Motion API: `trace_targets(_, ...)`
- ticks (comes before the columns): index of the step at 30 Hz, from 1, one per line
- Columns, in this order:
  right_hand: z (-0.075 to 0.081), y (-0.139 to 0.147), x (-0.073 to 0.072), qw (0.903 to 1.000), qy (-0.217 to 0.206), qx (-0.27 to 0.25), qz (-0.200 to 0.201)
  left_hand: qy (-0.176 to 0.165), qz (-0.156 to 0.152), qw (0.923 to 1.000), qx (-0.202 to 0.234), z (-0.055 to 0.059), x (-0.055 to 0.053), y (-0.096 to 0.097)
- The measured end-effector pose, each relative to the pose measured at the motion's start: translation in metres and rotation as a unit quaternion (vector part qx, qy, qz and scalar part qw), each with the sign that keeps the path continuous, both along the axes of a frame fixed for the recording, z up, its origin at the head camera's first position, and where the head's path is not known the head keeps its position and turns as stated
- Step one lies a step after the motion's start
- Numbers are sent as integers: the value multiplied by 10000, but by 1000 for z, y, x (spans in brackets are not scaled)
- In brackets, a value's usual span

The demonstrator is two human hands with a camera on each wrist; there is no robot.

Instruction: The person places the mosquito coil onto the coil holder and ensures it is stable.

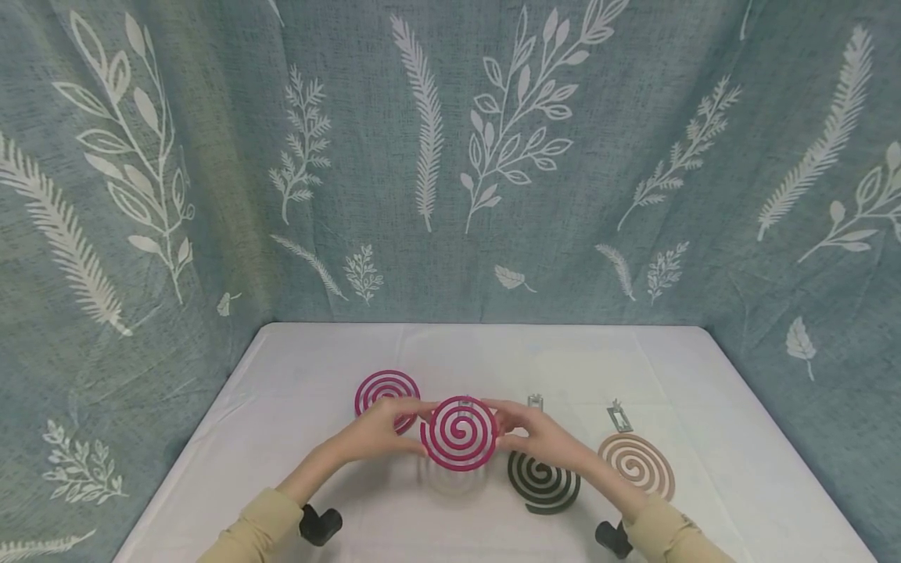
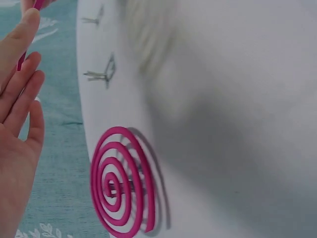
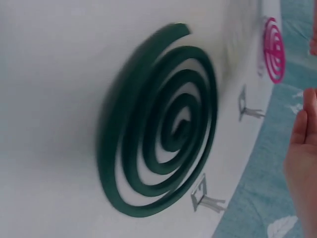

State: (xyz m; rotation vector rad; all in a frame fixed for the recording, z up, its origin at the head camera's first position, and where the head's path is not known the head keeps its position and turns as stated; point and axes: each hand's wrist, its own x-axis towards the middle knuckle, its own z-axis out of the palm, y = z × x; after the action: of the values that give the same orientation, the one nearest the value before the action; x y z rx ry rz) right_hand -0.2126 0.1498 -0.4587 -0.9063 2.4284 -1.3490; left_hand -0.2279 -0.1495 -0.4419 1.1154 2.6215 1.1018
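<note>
A pink mosquito coil (image 1: 459, 467) is held up over the table, its spiral facing the head camera. My left hand (image 1: 373, 432) pinches its left edge between thumb and fingers. At the opposite edge, my right hand (image 1: 545, 436) pinches it the same way. In the left wrist view the coil shows edge-on as a thin pink strip (image 2: 21, 63) at the left hand (image 2: 20, 114). Behind the left hand, a second pink coil (image 2: 137, 198) sits on a small metal stand. The right wrist view catches only part of the right hand (image 3: 302, 153).
Below the right hand lies a dark green coil (image 1: 543, 507), with a brown coil (image 1: 658, 461) farther right. Small metal stands (image 1: 535, 401) stand behind the coils, one (image 1: 620, 417) near the brown coil. A patterned curtain (image 1: 450, 274) borders the white table (image 1: 331, 344).
</note>
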Motion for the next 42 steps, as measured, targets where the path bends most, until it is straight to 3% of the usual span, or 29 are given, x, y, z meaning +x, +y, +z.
trace_targets(10,14,-4,-2,9892,-715,-1196,-461,-523,215,9963,647,18,1,0)
trace_targets(15,16,-8,0,9821,-737,-1440,-964,-698,345,9927,920,23,0,3)
trace_targets(19,17,-12,0,9712,-785,-1678,-1499,-868,582,9872,1203,24,0,8)
trace_targets(25,22,-18,-1,9528,-933,-1968,-2117,-1129,1172,9731,1632,20,1,14)
trace_targets(33,24,-23,-3,9394,-1161,-2363,-2194,-1681,1448,9410,2553,9,-5,18)
trace_targets(42,21,-25,-8,9364,-1297,-2412,-2196,-1410,2145,9237,2843,-3,-8,32)
